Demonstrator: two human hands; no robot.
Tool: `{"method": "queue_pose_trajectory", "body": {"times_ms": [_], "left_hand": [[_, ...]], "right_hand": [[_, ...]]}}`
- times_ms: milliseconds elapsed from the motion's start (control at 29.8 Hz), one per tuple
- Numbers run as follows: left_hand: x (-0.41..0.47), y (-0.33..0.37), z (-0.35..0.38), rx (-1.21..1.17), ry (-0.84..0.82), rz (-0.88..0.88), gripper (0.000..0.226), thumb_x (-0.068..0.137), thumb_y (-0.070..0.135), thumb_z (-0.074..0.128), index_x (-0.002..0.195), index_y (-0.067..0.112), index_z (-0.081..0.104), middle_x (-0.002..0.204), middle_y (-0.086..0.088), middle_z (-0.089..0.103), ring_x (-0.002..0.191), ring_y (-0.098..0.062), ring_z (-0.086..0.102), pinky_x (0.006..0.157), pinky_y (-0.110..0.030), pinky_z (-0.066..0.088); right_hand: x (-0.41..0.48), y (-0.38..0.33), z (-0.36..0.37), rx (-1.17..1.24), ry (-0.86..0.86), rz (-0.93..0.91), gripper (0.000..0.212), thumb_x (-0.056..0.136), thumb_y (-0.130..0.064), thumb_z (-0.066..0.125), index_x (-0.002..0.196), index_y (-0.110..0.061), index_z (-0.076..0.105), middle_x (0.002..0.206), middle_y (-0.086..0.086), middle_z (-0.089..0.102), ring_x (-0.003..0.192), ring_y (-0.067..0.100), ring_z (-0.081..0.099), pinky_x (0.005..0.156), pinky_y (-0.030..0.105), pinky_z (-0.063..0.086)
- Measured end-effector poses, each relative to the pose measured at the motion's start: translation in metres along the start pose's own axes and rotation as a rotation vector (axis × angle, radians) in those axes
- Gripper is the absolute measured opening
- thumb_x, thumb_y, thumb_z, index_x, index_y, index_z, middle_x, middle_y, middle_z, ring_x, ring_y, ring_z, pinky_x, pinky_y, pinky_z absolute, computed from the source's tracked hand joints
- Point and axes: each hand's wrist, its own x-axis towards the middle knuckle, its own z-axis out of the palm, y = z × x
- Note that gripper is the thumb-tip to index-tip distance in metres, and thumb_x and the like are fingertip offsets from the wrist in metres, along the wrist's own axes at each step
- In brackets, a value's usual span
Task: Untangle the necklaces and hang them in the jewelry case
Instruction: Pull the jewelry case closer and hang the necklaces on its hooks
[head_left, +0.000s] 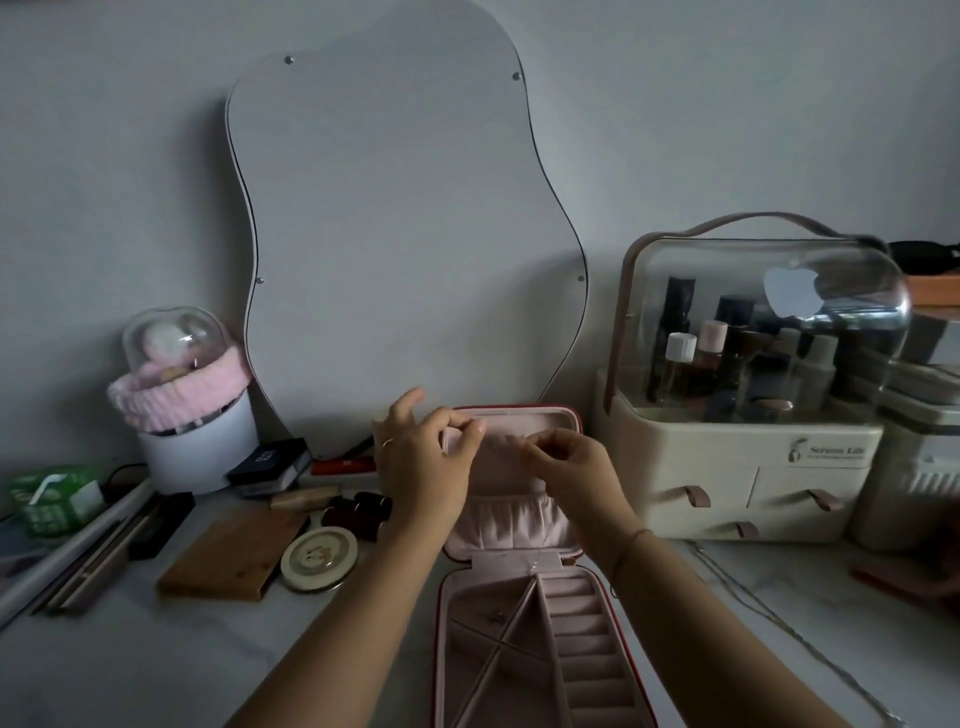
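While both hands work at the top of the jewelry case's (569, 415) upright lid, the left hand (426, 462) pinches thumb to forefinger at the left corner. The right hand (576, 467) pinches just beside it. The necklace (511, 440) between them shows only faintly, so the hold is my judgement. Keep the chain taut, seat it on 1 hook, then let it fall straight into the gathered pocket (509, 514). A 2nd chain (769, 618) lies on the bench (156, 649).
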Motion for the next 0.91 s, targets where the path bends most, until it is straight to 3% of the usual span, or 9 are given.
{"method": "queue_pose_trajectory", "body": {"times_ms": [101,201,269,369,436,604,739,839,906], "left_hand": [[0.005,-0.011,0.010,-0.172,-0.080,-0.130,0.016,0.071,0.056,0.065,0.067,0.042,0.059,0.142,-0.004,0.045,0.119,-0.023,0.051,0.096,-0.044,0.043],[0.005,-0.015,0.017,-0.261,-0.053,-0.173,0.016,0.077,0.034,0.075,0.068,0.025,0.065,0.132,-0.008,0.054,0.126,-0.019,0.047,0.103,-0.038,0.038],[0.001,-0.014,0.021,-0.315,0.006,-0.161,0.018,0.078,0.023,0.076,0.070,0.010,0.066,0.114,-0.006,0.063,0.114,-0.017,0.055,0.096,-0.032,0.042],[-0.006,-0.007,0.022,-0.311,0.098,-0.104,0.017,0.076,0.016,0.077,0.069,0.008,0.063,0.076,0.002,0.061,0.076,-0.010,0.058,0.070,-0.017,0.042],[-0.009,-0.006,0.023,-0.286,0.154,-0.067,0.017,0.075,0.012,0.077,0.068,0.008,0.062,0.069,0.003,0.058,0.067,-0.008,0.053,0.064,-0.008,0.037],[-0.010,-0.009,0.027,-0.217,0.270,0.068,0.023,0.073,0.004,0.078,0.064,0.008,0.057,0.067,-0.001,0.056,0.063,-0.011,0.048,0.066,-0.008,0.035],[-0.011,-0.008,0.028,-0.185,0.298,0.114,0.020,0.072,0.002,0.078,0.067,0.005,0.059,0.072,-0.004,0.060,0.070,-0.011,0.052,0.069,-0.027,0.046],[-0.016,-0.012,0.029,-0.129,0.259,0.153,0.017,0.071,0.004,0.079,0.068,0.004,0.062,0.112,-0.014,0.064,0.108,-0.009,0.053,0.094,-0.025,0.042],[-0.019,-0.015,0.027,-0.077,0.211,0.185,0.022,0.070,0.009,0.081,0.063,0.009,0.060,0.133,-0.015,0.053,0.122,-0.022,0.050,0.097,-0.027,0.041]], "right_hand": [[0.003,0.003,0.003,-0.072,0.088,-0.049,0.014,0.084,-0.009,0.069,0.069,-0.009,0.066,0.065,0.000,0.061,0.060,0.007,0.053,0.055,0.012,0.043],[0.008,0.005,0.008,-0.181,0.224,-0.087,0.015,0.081,-0.016,0.071,0.069,-0.008,0.066,0.063,0.000,0.063,0.058,0.009,0.053,0.052,0.015,0.041],[0.010,0.006,0.013,-0.251,0.301,-0.074,0.017,0.081,-0.021,0.070,0.070,-0.010,0.065,0.064,-0.002,0.062,0.059,0.010,0.053,0.051,0.018,0.037],[0.010,0.004,0.019,-0.342,0.366,-0.023,0.013,0.082,-0.022,0.064,0.073,-0.013,0.063,0.067,-0.004,0.062,0.064,0.013,0.054,0.050,0.020,0.034],[0.009,0.003,0.022,-0.382,0.401,0.010,0.011,0.082,-0.023,0.062,0.074,-0.016,0.062,0.068,-0.006,0.060,0.067,0.015,0.054,0.050,0.023,0.033],[0.007,0.004,0.032,-0.429,0.497,0.005,0.016,0.084,-0.029,0.064,0.074,-0.019,0.058,0.067,-0.008,0.055,0.070,0.019,0.053,0.057,0.027,0.033],[0.006,0.007,0.033,-0.449,0.503,-0.021,0.021,0.085,-0.031,0.064,0.071,-0.019,0.055,0.063,-0.010,0.053,0.064,0.015,0.051,0.055,0.027,0.035],[0.005,0.014,0.032,-0.501,0.477,-0.042,0.021,0.084,-0.032,0.064,0.070,-0.020,0.054,0.066,-0.006,0.057,0.067,0.020,0.055,0.057,0.030,0.041],[0.003,0.019,0.031,-0.516,0.448,-0.039,0.023,0.084,-0.035,0.063,0.069,-0.021,0.053,0.066,-0.006,0.058,0.067,0.020,0.057,0.058,0.032,0.046]]}}
